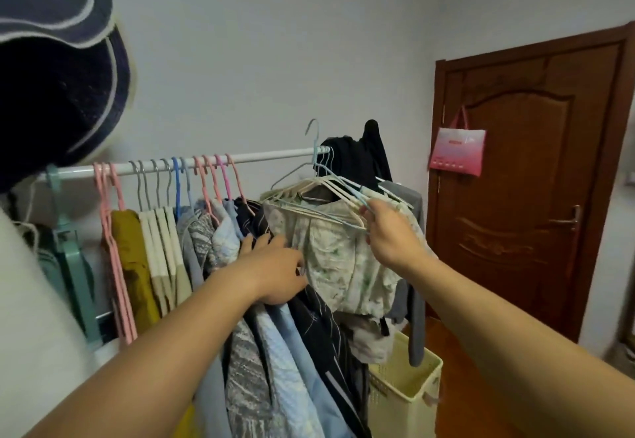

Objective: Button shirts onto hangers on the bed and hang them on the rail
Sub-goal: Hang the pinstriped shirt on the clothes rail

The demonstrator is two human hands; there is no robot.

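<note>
A white rail (268, 156) runs across the room with several shirts on pink, grey and blue hangers. My left hand (275, 266) presses with straight fingers against the dark striped shirt (319, 321), pushing the hung clothes leftward. My right hand (388, 231) grips a light blue hanger (330, 176) lifted off the rail, its hook above the rail's right end. Under it lies a bunch of cream hangers (302, 193) and a pale green-patterned shirt (343, 266).
A cream laundry basket (412, 379) stands on the floor below the rail's right end. Dark clothes (360, 159) hang over the rail's right post. A brown door (536, 176) with a pink bag (458, 152) is on the right. A dark blanket (58, 77) hangs upper left.
</note>
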